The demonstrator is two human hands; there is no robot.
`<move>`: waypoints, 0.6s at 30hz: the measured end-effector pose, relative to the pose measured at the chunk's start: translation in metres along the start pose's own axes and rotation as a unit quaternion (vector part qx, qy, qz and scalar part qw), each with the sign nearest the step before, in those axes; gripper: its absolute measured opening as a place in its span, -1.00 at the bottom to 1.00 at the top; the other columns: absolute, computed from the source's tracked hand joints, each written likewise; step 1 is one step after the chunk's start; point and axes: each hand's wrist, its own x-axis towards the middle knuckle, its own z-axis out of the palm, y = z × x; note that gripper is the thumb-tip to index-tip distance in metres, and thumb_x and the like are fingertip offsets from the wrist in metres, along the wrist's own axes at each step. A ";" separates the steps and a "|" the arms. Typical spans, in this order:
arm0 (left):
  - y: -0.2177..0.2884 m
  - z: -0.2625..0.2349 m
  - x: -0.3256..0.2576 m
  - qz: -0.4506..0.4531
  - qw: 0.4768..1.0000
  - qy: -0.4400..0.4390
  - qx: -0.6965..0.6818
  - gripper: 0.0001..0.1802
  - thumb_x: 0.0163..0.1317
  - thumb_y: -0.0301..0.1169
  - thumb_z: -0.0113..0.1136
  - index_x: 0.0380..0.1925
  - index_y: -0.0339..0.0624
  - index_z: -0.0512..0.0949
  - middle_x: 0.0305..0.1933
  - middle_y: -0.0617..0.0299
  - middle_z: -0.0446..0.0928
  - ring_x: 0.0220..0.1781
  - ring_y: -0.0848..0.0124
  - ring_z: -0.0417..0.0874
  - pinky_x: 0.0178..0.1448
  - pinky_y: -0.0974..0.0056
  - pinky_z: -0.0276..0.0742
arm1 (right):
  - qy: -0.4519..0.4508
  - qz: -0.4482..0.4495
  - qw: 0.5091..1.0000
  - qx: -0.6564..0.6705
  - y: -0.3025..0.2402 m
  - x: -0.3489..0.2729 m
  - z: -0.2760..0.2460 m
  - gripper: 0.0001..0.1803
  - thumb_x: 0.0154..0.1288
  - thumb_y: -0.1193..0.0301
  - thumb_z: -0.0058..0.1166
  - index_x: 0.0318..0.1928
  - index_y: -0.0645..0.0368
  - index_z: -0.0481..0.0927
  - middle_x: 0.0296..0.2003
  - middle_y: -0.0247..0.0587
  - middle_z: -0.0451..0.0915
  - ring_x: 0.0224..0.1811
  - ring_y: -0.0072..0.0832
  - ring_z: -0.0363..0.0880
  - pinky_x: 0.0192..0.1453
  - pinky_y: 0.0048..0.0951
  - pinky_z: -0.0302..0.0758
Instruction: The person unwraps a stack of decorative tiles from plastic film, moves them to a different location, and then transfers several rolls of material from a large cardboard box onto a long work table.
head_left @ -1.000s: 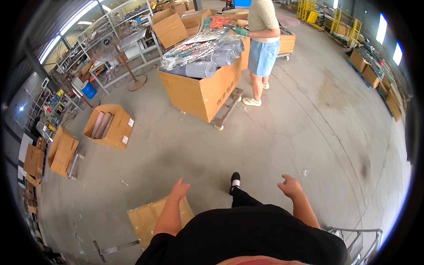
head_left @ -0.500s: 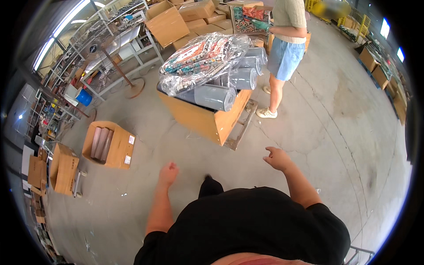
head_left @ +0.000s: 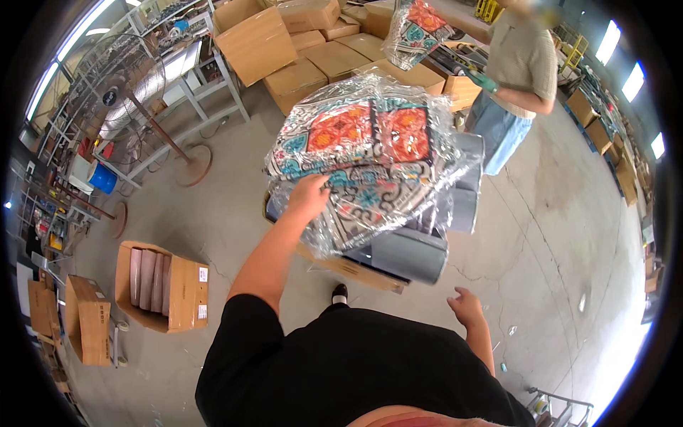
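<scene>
Concrete floor (head_left: 555, 235) of a warehouse, with metal shelving (head_left: 163, 78) and a pedestal fan (head_left: 135, 85) at upper left and stacked cartons (head_left: 313, 50) at the top.

Centre: an open crate (head_left: 356, 269) on the floor, filled with grey rolls (head_left: 409, 252) lying on their sides; the roll ends project past the right edge. On top of the rolls lies a stack of patterned rugs (head_left: 363, 156) in clear plastic wrap, orange, teal and white.

Left hand (head_left: 307, 198): arm extended, fingers closed on the near edge of the wrapped rugs, gripping the plastic.

Right hand (head_left: 466, 307): low beside the crate, near the roll ends, fingers loosely spread, holding nothing and touching nothing.

Lower left: an open box (head_left: 181, 288) on its side holds pale rolls (head_left: 148, 274) packed side by side. A closed carton (head_left: 89, 327) stands just beside it.

Upper right: another person (head_left: 523, 64) stands behind the crate, holding a second wrapped rug (head_left: 416, 28) raised.
</scene>
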 end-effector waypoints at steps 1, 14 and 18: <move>-0.010 0.012 0.021 0.020 1.000 0.016 0.014 -0.63 0.12 -0.39 0.24 -0.02 -0.15 0.58 0.01 0.04 0.56 0.04 0.05 0.57 0.10 0.07 0.52 | -0.004 0.002 1.000 -0.004 -0.008 0.002 0.003 -0.38 0.13 0.19 0.24 0.16 0.28 0.52 -0.38 -0.07 0.67 -0.28 -0.29 0.66 -0.11 -0.30 0.57; -0.058 0.087 0.142 0.016 0.975 -0.158 0.156 -0.36 0.06 -0.28 0.30 0.19 -0.15 0.42 0.22 0.00 0.45 0.26 0.13 0.47 0.20 0.07 0.50 | 0.022 0.181 0.982 0.054 0.004 -0.004 0.021 -0.37 0.09 0.18 0.25 0.14 0.26 0.53 -0.35 -0.05 0.70 -0.25 -0.25 0.69 -0.07 -0.28 0.58; -0.073 0.072 0.172 -0.121 0.980 -0.158 -0.001 -0.73 0.12 -0.30 0.20 -0.22 -0.21 0.62 -0.25 -0.11 0.64 -0.16 -0.01 0.67 -0.04 -0.03 0.55 | 0.022 0.186 0.981 0.053 -0.006 0.009 0.011 -0.39 0.11 0.19 0.24 0.14 0.26 0.53 -0.36 -0.06 0.70 -0.26 -0.25 0.69 -0.07 -0.28 0.57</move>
